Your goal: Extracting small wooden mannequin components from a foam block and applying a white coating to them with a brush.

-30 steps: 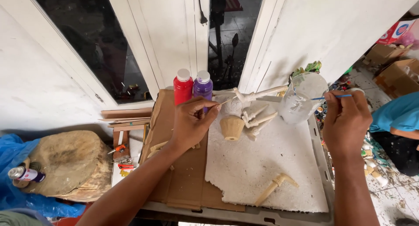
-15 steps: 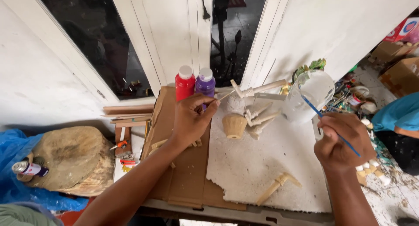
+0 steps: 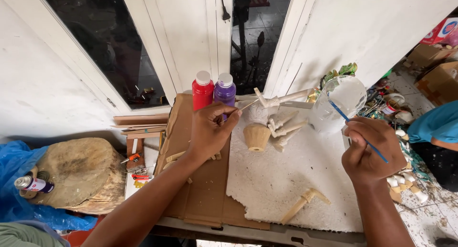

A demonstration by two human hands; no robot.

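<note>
My left hand (image 3: pixel 210 130) pinches a thin wooden stick whose far end carries a small white-painted figure (image 3: pixel 260 108) with a tan cone base, held over the white foam slab (image 3: pixel 286 180). My right hand (image 3: pixel 369 151) grips a thin blue paintbrush (image 3: pixel 355 130); its tip points up-left towards a clear plastic cup (image 3: pixel 338 101) at the slab's far right. Several white-painted wooden pieces (image 3: pixel 286 130) lie beside the figure. A red paint bottle (image 3: pixel 202 90) and a purple paint bottle (image 3: pixel 224 89) stand just behind my left hand.
Brown cardboard (image 3: pixel 200 190) lies under the foam slab. A loose wooden piece (image 3: pixel 303 205) rests near the slab's front edge. A tree stump (image 3: pixel 81 173) and a spray can (image 3: pixel 31 184) sit at left. Small painted pieces (image 3: pixel 405 180) and another person's blue sleeve (image 3: pixel 436 125) are at right.
My right hand has come down and back from the cup with the brush. My left hand keeps holding the stick with the figure in nearly the same place.
</note>
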